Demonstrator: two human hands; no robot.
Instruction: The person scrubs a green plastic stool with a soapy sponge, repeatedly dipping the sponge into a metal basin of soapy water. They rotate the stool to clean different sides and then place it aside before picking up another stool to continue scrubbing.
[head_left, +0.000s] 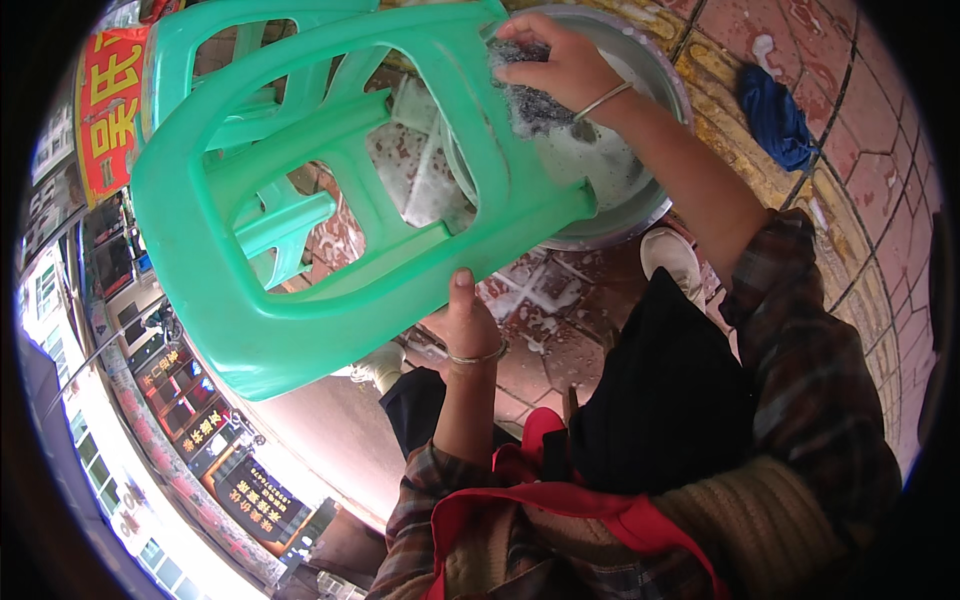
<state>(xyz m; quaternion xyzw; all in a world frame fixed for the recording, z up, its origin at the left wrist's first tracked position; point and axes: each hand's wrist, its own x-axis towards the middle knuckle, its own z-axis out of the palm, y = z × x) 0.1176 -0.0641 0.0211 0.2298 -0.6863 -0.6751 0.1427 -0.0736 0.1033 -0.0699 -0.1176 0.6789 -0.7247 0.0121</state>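
Note:
A green plastic stool (300, 330) lies tilted on its side before me, its legs towards the basin. My left hand (471, 322) grips its lower edge, the thumb on the outer face. In my right hand (566, 71) is a dark mesh scouring pad (536, 105) with suds on it, pressed against a leg of the stool. Below that hand stands a round metal basin (679, 105) holding cloudy, soapy water (615, 161). The stool's leg end reaches over the basin's rim. My right fingers partly hide the pad.
More green plastic stools (172, 52) stand behind at the upper left, by a red banner (112, 112) bearing writing. A wet blue cloth (776, 120) lies on the paving at the right. Suds are spread over the red tiles (536, 296). My shoes (670, 259) flank the work, and a street with shopfronts lies at left.

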